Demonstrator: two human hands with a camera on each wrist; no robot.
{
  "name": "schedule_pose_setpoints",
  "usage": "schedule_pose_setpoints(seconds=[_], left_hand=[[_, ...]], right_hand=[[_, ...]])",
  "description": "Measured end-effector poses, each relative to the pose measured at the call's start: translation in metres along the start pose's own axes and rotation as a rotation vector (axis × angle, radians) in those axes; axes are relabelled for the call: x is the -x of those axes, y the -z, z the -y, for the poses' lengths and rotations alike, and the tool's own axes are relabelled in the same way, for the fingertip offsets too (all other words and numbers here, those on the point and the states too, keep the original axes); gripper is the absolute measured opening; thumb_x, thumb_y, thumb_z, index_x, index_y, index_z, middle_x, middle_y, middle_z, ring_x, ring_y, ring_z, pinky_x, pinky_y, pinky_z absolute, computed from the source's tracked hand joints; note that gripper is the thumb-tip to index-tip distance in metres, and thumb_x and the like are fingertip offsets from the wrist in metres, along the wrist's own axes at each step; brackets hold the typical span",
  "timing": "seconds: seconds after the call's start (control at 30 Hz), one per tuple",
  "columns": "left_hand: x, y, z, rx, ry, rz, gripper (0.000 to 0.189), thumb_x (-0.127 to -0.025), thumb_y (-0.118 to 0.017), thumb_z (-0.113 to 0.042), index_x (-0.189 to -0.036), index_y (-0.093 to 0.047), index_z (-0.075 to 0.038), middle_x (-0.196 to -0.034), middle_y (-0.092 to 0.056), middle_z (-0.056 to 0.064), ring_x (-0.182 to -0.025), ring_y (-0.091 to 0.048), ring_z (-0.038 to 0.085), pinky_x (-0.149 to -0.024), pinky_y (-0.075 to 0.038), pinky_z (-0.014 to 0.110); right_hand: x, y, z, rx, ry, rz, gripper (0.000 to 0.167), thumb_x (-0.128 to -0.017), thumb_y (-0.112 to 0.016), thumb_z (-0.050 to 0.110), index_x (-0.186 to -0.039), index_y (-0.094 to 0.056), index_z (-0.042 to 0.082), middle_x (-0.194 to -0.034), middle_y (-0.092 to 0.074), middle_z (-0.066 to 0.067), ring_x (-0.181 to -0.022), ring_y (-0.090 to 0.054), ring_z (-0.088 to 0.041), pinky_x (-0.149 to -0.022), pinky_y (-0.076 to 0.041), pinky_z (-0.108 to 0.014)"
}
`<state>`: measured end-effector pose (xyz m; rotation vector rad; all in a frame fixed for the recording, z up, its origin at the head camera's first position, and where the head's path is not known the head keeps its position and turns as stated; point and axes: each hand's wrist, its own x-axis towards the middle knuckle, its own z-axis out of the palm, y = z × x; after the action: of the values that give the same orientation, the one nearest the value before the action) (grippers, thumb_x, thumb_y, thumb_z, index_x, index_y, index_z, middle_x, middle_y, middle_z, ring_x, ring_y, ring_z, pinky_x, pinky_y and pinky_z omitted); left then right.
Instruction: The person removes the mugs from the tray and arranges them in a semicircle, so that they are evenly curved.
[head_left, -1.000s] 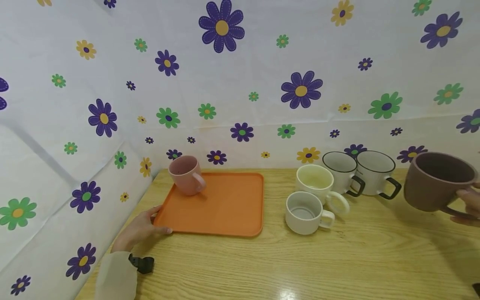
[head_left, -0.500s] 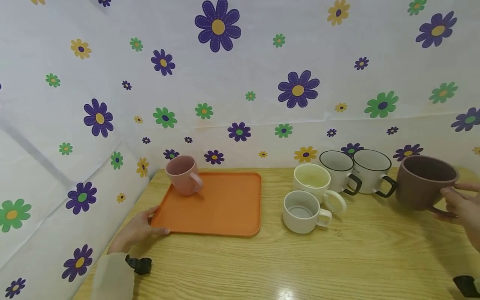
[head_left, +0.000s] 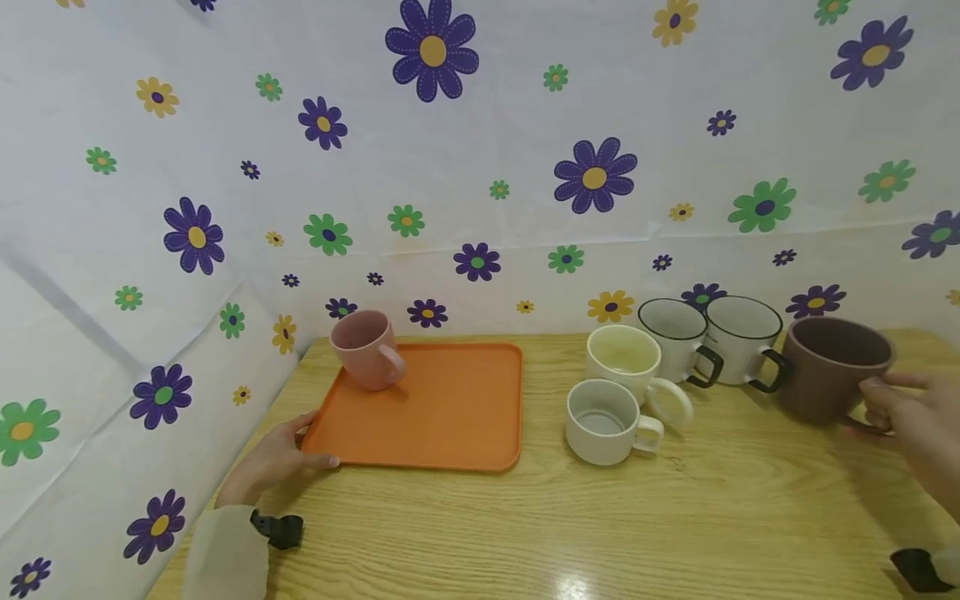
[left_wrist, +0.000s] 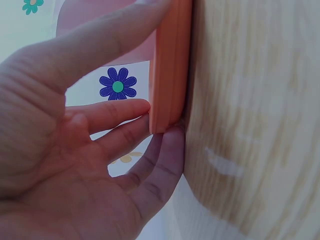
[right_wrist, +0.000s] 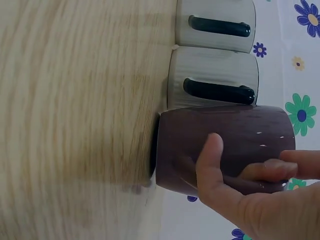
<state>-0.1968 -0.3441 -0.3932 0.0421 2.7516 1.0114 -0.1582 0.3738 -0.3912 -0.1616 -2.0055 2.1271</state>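
Observation:
My left hand [head_left: 277, 457] holds the near left corner of an orange tray [head_left: 442, 425], thumb along its front edge and fingers at its left side. A pink mug [head_left: 366, 354] stands on the tray's far left corner. At the right, my right hand [head_left: 918, 421] grips the handle of a large brown mug [head_left: 821, 375]. In the right wrist view this brown mug [right_wrist: 225, 127] has its base close to the tabletop, its side right against a white mug [right_wrist: 212, 77] with a black handle. Fingers partly hide the brown mug's handle.
Left of the brown mug stand two black-rimmed white mugs [head_left: 738, 346], a pale yellow mug [head_left: 622, 354] and a low light-grey cup [head_left: 600, 437], handles turned right. Behind the wooden table [head_left: 540, 517] hangs a flower-printed white cloth [head_left: 495, 125], which also covers the left side.
My right hand has carried the brown mug leftward and down, beside the nearest white mug. The left hand stays at the tray's corner, and the head view has shifted slightly.

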Motion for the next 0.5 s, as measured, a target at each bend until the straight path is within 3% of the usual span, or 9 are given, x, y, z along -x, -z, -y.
schedule_pose_setpoints(seconds=[0.1,0.23,0.5], left_hand=[[0.001,0.0,-0.002,0.0,0.01,0.003,0.099,-0.085,-0.084,-0.026,-0.151,-0.026,0.017,-0.138,-0.047,0.042,-0.129,-0.046,0.053,-0.108,-0.036,0.063],[0.003,0.0,-0.003,0.002,0.023,0.008,0.099,-0.085,-0.084,-0.028,-0.151,-0.025,0.017,-0.141,-0.044,0.042,-0.13,-0.044,0.053,-0.109,-0.034,0.064],[0.002,0.001,-0.003,-0.002,0.009,0.004,0.099,-0.085,-0.084,-0.026,-0.151,-0.025,0.018,-0.14,-0.046,0.042,-0.129,-0.046,0.053,-0.108,-0.035,0.064]], right_hand=[[-0.005,0.001,0.001,0.196,-0.023,0.048,0.027,-0.107,-0.044,0.006,-0.084,-0.059,0.009,-0.067,-0.04,-0.001,-0.055,-0.04,-0.016,-0.058,-0.06,-0.029],[-0.001,-0.012,0.012,0.465,-0.03,0.066,0.027,-0.107,-0.04,0.003,-0.088,-0.056,-0.004,-0.068,-0.056,-0.001,-0.059,-0.056,-0.012,-0.059,-0.059,-0.027],[0.009,-0.026,0.017,0.463,0.04,0.083,0.02,-0.103,-0.046,-0.008,-0.086,-0.056,-0.003,-0.061,-0.066,0.003,-0.06,-0.062,-0.002,-0.059,-0.049,-0.012]])
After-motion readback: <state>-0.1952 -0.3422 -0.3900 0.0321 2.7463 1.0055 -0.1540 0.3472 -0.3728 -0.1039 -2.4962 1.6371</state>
